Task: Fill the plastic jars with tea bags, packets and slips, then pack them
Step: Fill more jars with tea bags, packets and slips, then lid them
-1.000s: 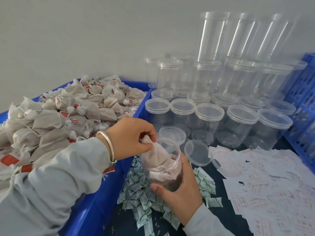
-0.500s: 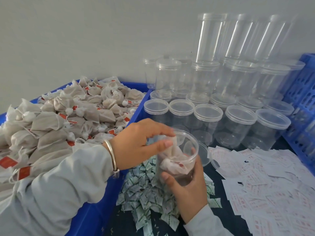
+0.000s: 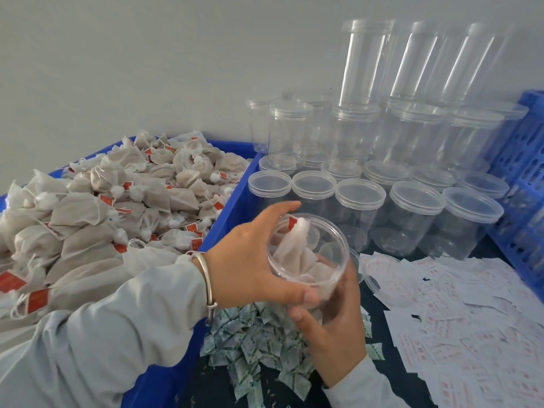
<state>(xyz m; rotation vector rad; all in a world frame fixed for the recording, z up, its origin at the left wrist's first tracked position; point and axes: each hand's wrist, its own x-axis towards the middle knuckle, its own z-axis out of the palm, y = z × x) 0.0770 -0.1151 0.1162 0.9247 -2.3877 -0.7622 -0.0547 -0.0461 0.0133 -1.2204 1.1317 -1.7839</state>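
While the clear round plastic jar [image 3: 307, 260] is tilted with its mouth toward the camera, the step in hand looks like tea bag loading: several grey-white mesh tea bags [image 3: 297, 254] sit inside, one with a red tag poking up near the rim.

Right hand [image 3: 332, 328] grips the jar from below and behind, fingers curled round the lower wall. Left hand [image 3: 250, 257] lies against the jar's left side, thumb along the lower rim, fingers stretched loosely over the top edge; it holds nothing that I can see.

Jar is off the table, above the pile of small green-and-white printed packets [image 3: 256, 346] and just right of the blue plastic bin [image 3: 232, 207] heaped with tea bags.

Next move, my guess: if the bag count is met, drop in a packet from the pile directly underneath, then a white paper slip with red print [image 3: 459, 325] from the spread to the right. Both are thin and flat, so each needs a fingertip pinch. Loose clear lid [image 3: 366, 278] lies just beside the jar for capping.
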